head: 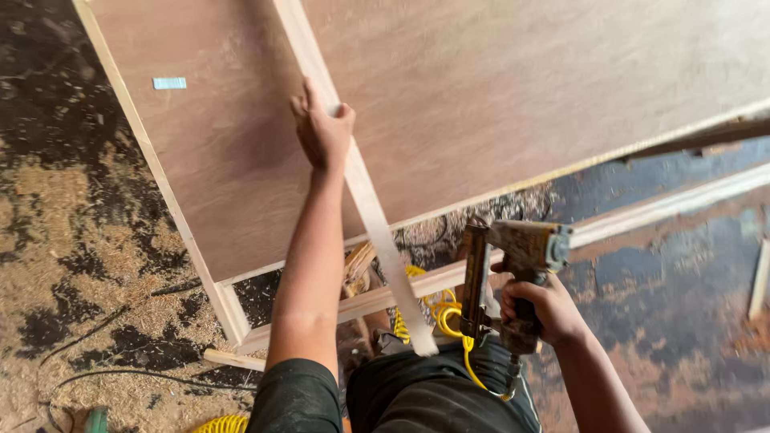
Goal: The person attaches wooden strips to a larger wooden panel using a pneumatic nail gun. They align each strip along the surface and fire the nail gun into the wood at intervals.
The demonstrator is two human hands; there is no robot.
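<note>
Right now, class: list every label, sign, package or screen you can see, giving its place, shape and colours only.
Label: one small pale blue-white rectangular sticker, lying flat on the brown plywood panel, upper left, left of the left hand. No packages, signs or screens.

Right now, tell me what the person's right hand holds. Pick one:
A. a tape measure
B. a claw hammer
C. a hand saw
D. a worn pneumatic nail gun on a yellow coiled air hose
D: the right hand grips the worn pneumatic nail gun, with the yellow coiled air hose trailing beneath it.
</note>
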